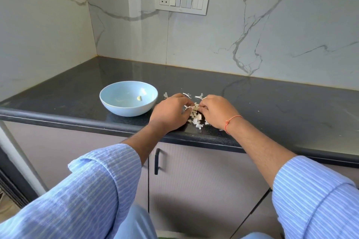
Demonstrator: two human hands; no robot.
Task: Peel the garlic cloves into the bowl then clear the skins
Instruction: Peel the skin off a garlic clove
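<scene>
A light blue bowl (128, 98) stands on the dark countertop (272, 106) and holds one peeled garlic clove (139, 98). To its right, my left hand (171, 111) and my right hand (215, 111) meet over a pile of white garlic skins (196, 120). Both hands pinch a garlic clove (195, 107) between their fingertips, and its shape is mostly hidden by the fingers. More skin scraps (199, 96) lie just beyond the hands.
The counter's front edge (97, 125) runs just below my wrists. A marble wall with a switch panel (181, 1) rises behind the counter. A cabinet door with a black handle (157, 161) sits below.
</scene>
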